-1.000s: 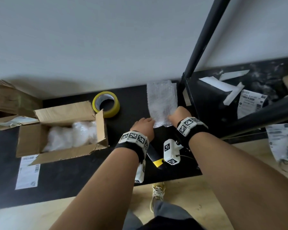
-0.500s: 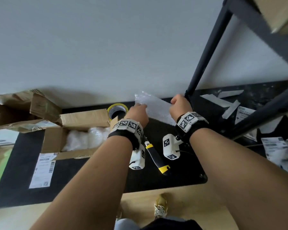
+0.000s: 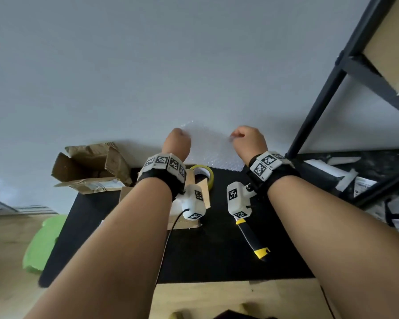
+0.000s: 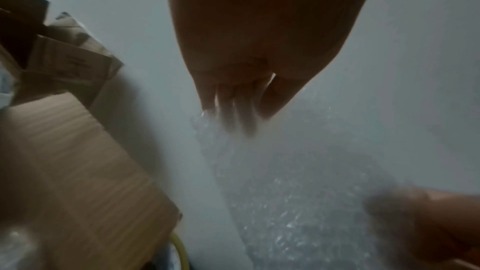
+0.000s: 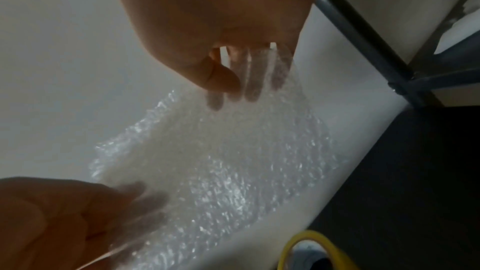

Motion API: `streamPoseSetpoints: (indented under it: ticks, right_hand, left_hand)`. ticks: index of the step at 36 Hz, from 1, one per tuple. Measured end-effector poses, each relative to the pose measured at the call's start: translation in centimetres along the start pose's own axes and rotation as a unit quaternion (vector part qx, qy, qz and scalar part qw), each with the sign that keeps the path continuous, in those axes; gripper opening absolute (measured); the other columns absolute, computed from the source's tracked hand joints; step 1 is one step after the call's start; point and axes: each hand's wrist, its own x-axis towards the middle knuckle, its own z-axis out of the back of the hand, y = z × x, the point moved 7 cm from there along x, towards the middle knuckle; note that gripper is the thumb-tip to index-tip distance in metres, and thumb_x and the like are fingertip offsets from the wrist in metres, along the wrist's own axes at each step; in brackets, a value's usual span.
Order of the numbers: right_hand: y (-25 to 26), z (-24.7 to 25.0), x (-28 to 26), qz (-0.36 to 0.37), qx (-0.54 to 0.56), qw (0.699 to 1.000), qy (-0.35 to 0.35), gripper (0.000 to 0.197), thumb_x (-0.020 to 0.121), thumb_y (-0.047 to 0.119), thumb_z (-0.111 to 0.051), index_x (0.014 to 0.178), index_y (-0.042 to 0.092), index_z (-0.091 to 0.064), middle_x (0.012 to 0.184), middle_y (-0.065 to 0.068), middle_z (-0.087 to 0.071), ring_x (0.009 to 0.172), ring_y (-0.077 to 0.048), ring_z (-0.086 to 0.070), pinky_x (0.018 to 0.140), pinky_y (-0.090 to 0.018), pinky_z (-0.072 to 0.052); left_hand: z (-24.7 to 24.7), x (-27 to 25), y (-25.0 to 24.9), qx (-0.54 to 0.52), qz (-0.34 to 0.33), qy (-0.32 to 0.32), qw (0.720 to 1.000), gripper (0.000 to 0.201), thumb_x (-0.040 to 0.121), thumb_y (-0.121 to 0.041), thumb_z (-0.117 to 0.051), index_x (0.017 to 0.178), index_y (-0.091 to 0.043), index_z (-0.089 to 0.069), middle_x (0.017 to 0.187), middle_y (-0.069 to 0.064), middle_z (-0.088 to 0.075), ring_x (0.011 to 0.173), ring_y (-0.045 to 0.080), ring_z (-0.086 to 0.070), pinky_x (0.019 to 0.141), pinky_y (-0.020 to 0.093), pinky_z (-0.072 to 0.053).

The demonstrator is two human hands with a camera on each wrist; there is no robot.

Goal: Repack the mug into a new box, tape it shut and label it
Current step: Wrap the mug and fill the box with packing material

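Both hands hold a clear bubble wrap sheet (image 3: 211,149) up in front of the wall, stretched between them. My left hand (image 3: 182,135) pinches its upper left corner and my right hand (image 3: 236,136) pinches the upper right. In the left wrist view my left hand (image 4: 241,114) has its fingers behind the bubble wrap (image 4: 298,192). In the right wrist view my right hand (image 5: 228,87) clamps the bubble wrap (image 5: 221,161) between thumb and fingers. An open cardboard box (image 3: 194,223) lies under my left forearm, with white wrapping (image 3: 176,204) inside. No mug shows.
A yellow tape roll (image 3: 207,172) and a black-and-yellow utility knife (image 3: 251,240) lie on the black mat (image 3: 217,261). A crumpled old box (image 3: 90,166) sits at the back left. A black metal rack (image 3: 327,100) and paper labels (image 3: 364,187) stand at the right.
Both hands have lifted the bubble wrap off the mat, raised it before the wall and moved apart, spreading the sheet. The camera has tilted upward.
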Motion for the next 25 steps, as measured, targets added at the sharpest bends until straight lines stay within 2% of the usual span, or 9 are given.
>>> streamPoseSetpoints:
  ticks: [3,7,9,11,13,15,19,22,25]
  right_hand:
    - [1.4,-1.5,-1.0,-0.018,0.031,0.999,0.007,0.02,0.087,0.014,-0.05,0.097,0.009,-0.067,0.102,-0.006,-0.068,0.095,-0.028,-0.061,0.073,-0.025,-0.041]
    - [2.1,-3.7,-2.2,-0.073,0.08,0.994,0.016,0.046,0.087,0.027,-0.055,0.132,0.019,-0.048,0.132,-0.005,-0.05,0.106,-0.023,-0.054,0.081,-0.028,-0.038]
    - [2.3,-5.2,-2.9,-0.1,0.105,0.989,0.036,0.059,0.088,0.037,-0.057,0.14,0.02,-0.038,0.127,-0.003,-0.05,0.098,-0.02,-0.05,0.08,-0.029,-0.036]
    - [2.7,-6.7,-3.8,-0.104,0.111,0.986,0.061,0.063,0.087,0.039,-0.06,0.142,0.019,-0.037,0.118,0.0,-0.05,0.095,-0.018,-0.049,0.081,-0.028,-0.037]
    - [3.2,-8.1,-4.5,-0.089,0.078,0.99,0.077,0.059,0.087,0.031,-0.062,0.14,0.019,-0.04,0.112,-0.001,-0.052,0.089,-0.018,-0.052,0.077,-0.026,-0.038]
    - [3.7,-9.3,-5.0,-0.075,0.027,0.993,0.087,0.052,0.087,0.019,-0.061,0.136,0.017,-0.045,0.104,-0.001,-0.052,0.084,-0.019,-0.053,0.073,-0.025,-0.038]
    - [4.0,-11.6,-6.3,-0.045,-0.068,0.992,0.099,0.022,0.083,0.007,-0.054,0.104,0.013,-0.053,0.088,0.0,-0.051,0.075,-0.021,-0.047,0.063,-0.027,-0.036]
    - [4.2,-12.9,-7.6,-0.033,-0.149,0.98,0.129,0.011,0.084,0.004,-0.045,0.083,0.014,-0.04,0.073,0.0,-0.041,0.06,-0.02,-0.036,0.052,-0.029,-0.028]
    - [4.0,-13.9,-8.8,-0.03,-0.211,0.964,0.16,0.006,0.09,0.007,-0.045,0.091,0.011,-0.048,0.086,-0.007,-0.053,0.077,-0.027,-0.05,0.066,-0.03,-0.036]
  left_hand:
    - [2.2,0.0,2.1,-0.059,0.025,0.001,0.998,0.027,0.093,-0.004,-0.048,0.117,0.005,-0.056,0.112,0.017,-0.063,0.097,0.029,-0.058,0.071,0.027,-0.039]
    - [5.2,-0.3,5.3,-0.082,0.068,-0.005,0.994,0.032,0.098,-0.003,-0.041,0.124,0.01,-0.055,0.122,0.018,-0.063,0.075,0.017,-0.055,0.047,0.01,-0.038]
    - [7.0,-0.7,7.0,-0.123,0.101,-0.038,0.987,0.032,0.101,-0.006,-0.037,0.126,0.005,-0.056,0.127,0.015,-0.061,0.079,0.01,-0.06,0.059,0.006,-0.045]
    - [8.3,-1.7,7.6,0.003,0.059,-0.045,0.997,0.032,0.102,-0.008,-0.036,0.123,-0.002,-0.059,0.126,0.01,-0.061,0.108,0.018,-0.062,0.085,0.019,-0.047]
    - [8.3,-1.9,8.8,0.095,0.033,-0.029,0.995,0.031,0.101,-0.007,-0.037,0.117,-0.003,-0.063,0.121,0.009,-0.064,0.113,0.024,-0.06,0.089,0.027,-0.046]
    - [8.1,-1.8,10.7,0.092,0.059,-0.009,0.994,0.029,0.099,-0.007,-0.039,0.113,-0.004,-0.064,0.117,0.009,-0.066,0.11,0.026,-0.061,0.088,0.028,-0.047]
    - [8.0,-2.2,14.6,0.062,0.114,-0.01,0.992,0.03,0.093,-0.005,-0.045,0.117,0.006,-0.059,0.117,0.022,-0.062,0.11,0.036,-0.059,0.064,0.028,-0.042]
    - [7.4,-2.7,16.8,0.084,0.134,0.012,0.987,0.03,0.092,-0.006,-0.046,0.118,0.006,-0.055,0.115,0.022,-0.062,0.107,0.035,-0.059,0.078,0.036,-0.045]
    - [6.7,-3.3,17.9,0.08,0.14,0.034,0.986,0.03,0.092,-0.006,-0.047,0.121,0.001,-0.047,0.114,0.018,-0.061,0.104,0.032,-0.059,0.077,0.035,-0.046]
